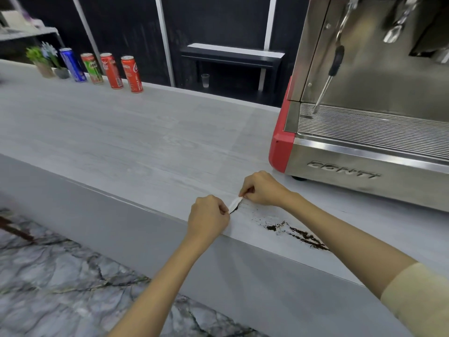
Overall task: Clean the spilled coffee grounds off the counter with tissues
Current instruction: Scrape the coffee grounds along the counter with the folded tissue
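Both hands (233, 205) pinch a tissue (235, 203) beside coffee grounds (298, 234).

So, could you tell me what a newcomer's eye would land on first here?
Probably the two hands, left hand and right hand, pinching a white tissue between them at the counter edge. Next, the dark coffee grounds smeared to their right, then the steel espresso machine behind.

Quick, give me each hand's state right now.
Left hand: closed, pinching one end of the tissue.
Right hand: closed, pinching the tissue's other end.
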Tool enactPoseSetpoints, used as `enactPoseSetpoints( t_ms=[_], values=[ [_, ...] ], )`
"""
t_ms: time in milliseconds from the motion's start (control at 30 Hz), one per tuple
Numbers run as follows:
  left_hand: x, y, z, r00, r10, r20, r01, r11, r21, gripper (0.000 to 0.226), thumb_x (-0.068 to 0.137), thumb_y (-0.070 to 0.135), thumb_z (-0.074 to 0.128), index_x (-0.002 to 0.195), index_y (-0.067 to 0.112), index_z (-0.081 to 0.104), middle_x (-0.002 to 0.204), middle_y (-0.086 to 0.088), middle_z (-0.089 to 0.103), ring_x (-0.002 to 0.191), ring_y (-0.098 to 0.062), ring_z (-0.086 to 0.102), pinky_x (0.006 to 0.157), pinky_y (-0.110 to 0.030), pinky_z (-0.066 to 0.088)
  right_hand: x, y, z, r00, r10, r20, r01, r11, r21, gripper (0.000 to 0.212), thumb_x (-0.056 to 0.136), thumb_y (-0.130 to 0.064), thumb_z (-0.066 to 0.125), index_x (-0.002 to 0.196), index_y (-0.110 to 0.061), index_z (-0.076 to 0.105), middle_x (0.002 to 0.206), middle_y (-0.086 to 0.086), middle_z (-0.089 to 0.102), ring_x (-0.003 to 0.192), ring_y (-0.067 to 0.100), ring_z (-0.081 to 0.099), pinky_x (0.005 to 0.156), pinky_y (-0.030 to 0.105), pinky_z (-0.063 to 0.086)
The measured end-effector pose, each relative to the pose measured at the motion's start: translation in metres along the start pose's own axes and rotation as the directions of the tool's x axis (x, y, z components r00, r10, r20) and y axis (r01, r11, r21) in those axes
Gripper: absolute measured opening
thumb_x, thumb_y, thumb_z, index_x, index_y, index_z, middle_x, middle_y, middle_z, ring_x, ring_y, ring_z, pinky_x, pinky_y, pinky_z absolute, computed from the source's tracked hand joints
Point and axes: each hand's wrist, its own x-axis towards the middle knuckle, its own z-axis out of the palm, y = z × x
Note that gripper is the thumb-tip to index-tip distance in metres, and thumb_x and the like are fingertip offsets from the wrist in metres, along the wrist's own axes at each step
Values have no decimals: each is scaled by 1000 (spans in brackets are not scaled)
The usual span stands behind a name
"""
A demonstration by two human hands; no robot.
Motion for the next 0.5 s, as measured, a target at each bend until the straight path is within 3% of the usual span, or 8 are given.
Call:
enactPoseSetpoints(
  t_ms=[267, 500],
  values=[
    [-13, 24, 20, 1000, 23, 16, -24, 1000, 13, 20, 78, 9, 58, 88, 14, 75, 89, -5, 74, 87, -23, 68, 74, -31, 57, -25, 24, -7, 1000, -16, 1, 16, 999, -45, 23, 79, 0, 56, 88, -9, 75, 97, 6, 74, 88, 21, 65, 76, 24, 46],
    [-26, 39, 35, 999, 46, 15, -46, 999, 3, 18, 78, 11, 59, 83, 16, 75, 84, -3, 75, 85, -21, 68, 75, -32, 57, -46, 41, -11, 999, -32, -23, 32, 999, -30, 24, 79, 2, 54, 87, -7, 75, 94, 7, 74, 86, 20, 64, 74, 20, 40]
  ],
)
